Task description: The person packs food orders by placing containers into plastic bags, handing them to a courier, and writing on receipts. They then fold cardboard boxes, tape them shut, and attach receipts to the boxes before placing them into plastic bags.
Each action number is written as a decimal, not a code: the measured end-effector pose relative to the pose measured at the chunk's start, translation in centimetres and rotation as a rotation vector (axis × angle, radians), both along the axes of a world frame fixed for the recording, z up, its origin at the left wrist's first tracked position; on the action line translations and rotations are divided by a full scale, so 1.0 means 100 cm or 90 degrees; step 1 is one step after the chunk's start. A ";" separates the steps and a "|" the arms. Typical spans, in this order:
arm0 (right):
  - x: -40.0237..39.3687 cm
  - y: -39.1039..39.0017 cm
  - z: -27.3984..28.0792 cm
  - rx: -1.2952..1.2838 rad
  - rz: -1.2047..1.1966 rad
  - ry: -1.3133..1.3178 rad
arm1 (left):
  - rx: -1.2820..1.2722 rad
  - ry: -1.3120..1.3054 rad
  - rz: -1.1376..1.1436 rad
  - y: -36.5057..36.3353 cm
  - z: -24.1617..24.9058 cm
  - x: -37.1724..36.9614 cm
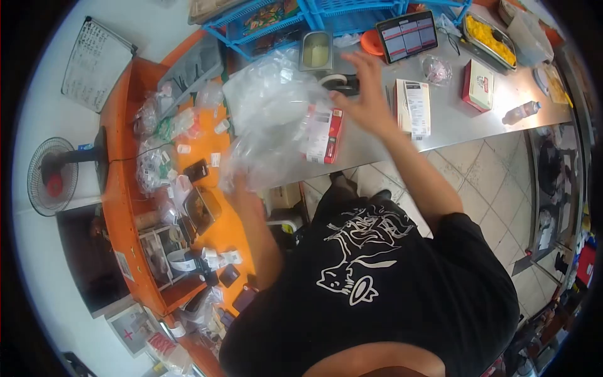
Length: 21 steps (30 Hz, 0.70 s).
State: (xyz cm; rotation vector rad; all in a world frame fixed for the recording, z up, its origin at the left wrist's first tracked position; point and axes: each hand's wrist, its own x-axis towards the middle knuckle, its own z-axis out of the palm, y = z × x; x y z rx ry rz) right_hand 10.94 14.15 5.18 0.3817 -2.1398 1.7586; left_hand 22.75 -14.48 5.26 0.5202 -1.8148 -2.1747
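Observation:
A clear plastic bag (267,135) spreads over the left part of the steel counter, partly blurred. My left hand (242,188) is at the bag's lower left edge, its fingers smeared and hidden by the plastic. My right hand (364,100) is raised over the counter with fingers spread and nothing in it, just right of the bag. Between the hands lies a red and white box (325,135) with a paper label, its left side next to the bag. To the right of my right hand, another labelled box (412,108) rests on the counter.
A tablet (407,36), a metal tin (316,51) and blue baskets (270,28) stand at the back. Further right are a small box (478,87), a bottle (521,112) and a tray of yellow food (490,41). The orange counter (233,235) on the left holds bags and a phone.

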 end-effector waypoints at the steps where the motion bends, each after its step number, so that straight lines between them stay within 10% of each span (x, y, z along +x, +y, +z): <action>1: -0.001 -0.024 -0.007 0.134 -0.176 0.224 | 0.112 -0.022 0.045 -0.018 -0.044 -0.006; 4: 0.013 -0.078 -0.018 0.099 0.134 0.187 | 0.239 -0.093 0.068 -0.076 -0.220 -0.011; 7: -0.027 -0.116 -0.049 0.096 0.154 0.015 | 0.122 -0.304 0.173 -0.060 -0.209 -0.007; 12: -0.195 -0.137 -0.092 0.460 -0.057 -0.063 | -0.769 -0.077 0.133 -0.081 -0.170 -0.007; 21: -0.293 -0.179 -0.164 0.792 -0.120 -0.241 | -0.364 -0.245 -0.262 -0.132 -0.169 -0.090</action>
